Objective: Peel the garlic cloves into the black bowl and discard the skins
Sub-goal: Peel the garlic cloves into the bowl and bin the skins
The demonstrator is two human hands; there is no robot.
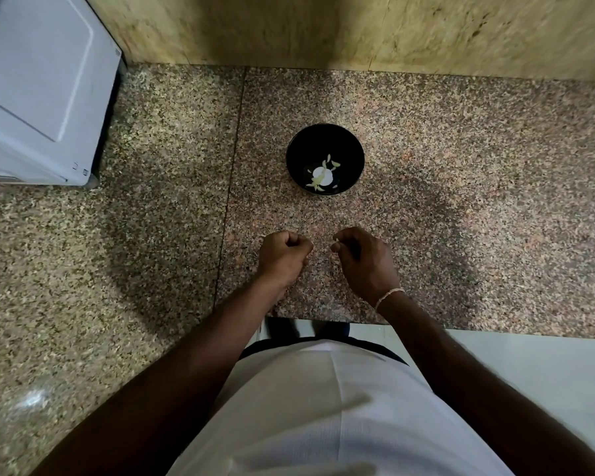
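The black bowl (324,139) stands on the granite counter past my hands. In it lie a white garlic piece and a few pale cloves or slivers (322,176). My left hand (282,255) is curled into a fist nearer the counter's front edge. Only a thin pale edge of a garlic clove (311,241) peeks out at its fingertips. A short gap to the right, my right hand (363,261) pinches a small pale scrap of garlic skin (336,240) between thumb and fingertip. Both hands hover just above the counter, apart from each other and from the bowl.
A white appliance (38,87) sits at the back left of the granite counter (478,166). A stone wall (323,29) closes off the back. The counter's front edge (426,326) runs just behind my wrists, with pale floor below on the right.
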